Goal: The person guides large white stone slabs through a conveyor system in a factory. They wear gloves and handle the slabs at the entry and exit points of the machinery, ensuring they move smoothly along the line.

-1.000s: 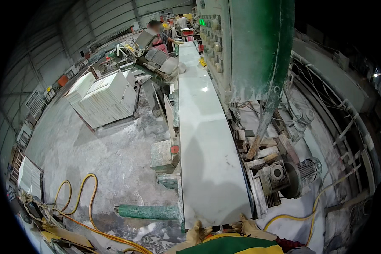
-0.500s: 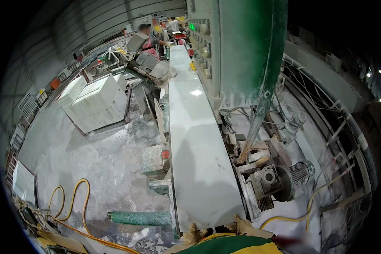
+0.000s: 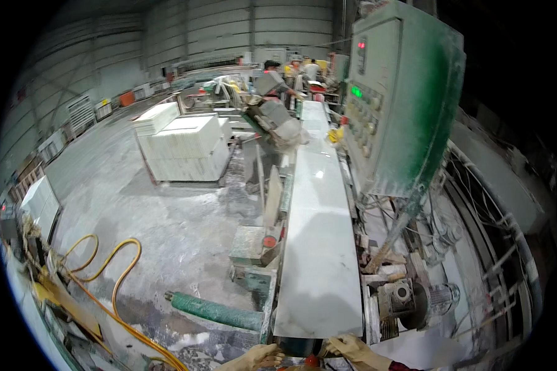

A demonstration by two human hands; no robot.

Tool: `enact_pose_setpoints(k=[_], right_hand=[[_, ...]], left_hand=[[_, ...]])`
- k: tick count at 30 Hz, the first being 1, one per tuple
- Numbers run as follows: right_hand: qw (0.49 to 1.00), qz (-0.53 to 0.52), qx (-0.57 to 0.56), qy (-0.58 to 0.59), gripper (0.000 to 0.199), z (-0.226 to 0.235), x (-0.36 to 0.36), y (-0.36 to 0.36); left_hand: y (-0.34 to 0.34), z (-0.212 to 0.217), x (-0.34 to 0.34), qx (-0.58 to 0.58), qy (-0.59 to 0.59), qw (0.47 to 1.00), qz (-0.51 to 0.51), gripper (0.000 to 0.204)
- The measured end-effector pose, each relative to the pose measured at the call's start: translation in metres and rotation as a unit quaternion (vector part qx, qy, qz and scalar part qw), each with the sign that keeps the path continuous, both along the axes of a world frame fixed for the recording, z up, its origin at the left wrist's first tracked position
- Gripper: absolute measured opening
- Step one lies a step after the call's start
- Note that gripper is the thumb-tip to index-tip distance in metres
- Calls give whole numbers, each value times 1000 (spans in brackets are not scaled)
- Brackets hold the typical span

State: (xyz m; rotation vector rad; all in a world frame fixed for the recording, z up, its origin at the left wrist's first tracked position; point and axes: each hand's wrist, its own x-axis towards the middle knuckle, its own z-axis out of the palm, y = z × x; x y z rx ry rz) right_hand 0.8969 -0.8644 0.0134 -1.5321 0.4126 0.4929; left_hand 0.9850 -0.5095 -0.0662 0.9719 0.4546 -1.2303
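Both hands sat at the near end of the long white polished stone slab. The left hand lay loosely curled below its corner, the right hand gripped its edge.

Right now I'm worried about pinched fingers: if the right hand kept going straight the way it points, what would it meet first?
The right hand points up and left toward the near end of the long white stone slab. It would likely meet that slab's front edge first, though depth is hard to judge here.

Ahead of the fingers the white slab top is open all along. Right of them a motor and control cabinet block; left, a green roller.
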Motion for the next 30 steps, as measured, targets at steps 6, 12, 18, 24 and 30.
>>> enact_pose_setpoints(k=[6,12,18,24,30], right_hand=[[782,251,-349,-451,40,54,97,83],[698,335,-439,-456,53,7,120,83],[628,363,-503,-470,60,-17,124,68],[699,399,-432,-407,55,32,80,44],[679,276,-502,-460,52,-59,88,-88]], left_hand=[[54,-11,-104,30,-46,977,204,59],[89,26,-233,106,-54,875,470,48],[73,38,-382,201,-18,774,600,48],[27,72,-495,246,66,739,624,52],[7,99,-573,212,-14,721,660,56]])
